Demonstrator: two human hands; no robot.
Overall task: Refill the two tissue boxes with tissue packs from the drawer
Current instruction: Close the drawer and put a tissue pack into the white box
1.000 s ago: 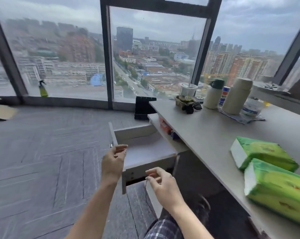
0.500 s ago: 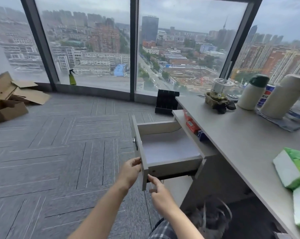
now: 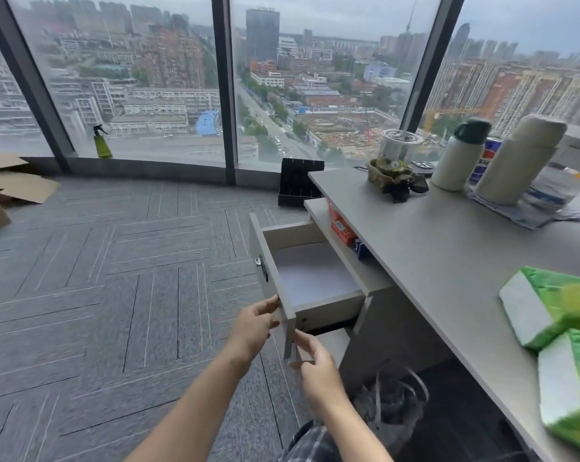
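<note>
Here, open drawer (image 3: 310, 278) beside the counter (image 3: 448, 261), bare inside. Left hand (image 3: 250, 330) and right hand (image 3: 316, 368) at its front panel, fingers loosely apart. Two green tissue packs (image 3: 555, 308) on the counter: probably light, soft, best gripped across the middle.

The drawer (image 3: 310, 278) stood pulled well out from under the desk, pale grey-beige, its inside bare down to a whitish floor. Two tissue packs (image 3: 555, 305) in bright green wrap with white ends lay on the desktop at the right, the nearer pack (image 3: 571, 391) just beside the farther one and cut off by the frame's edge.
</note>
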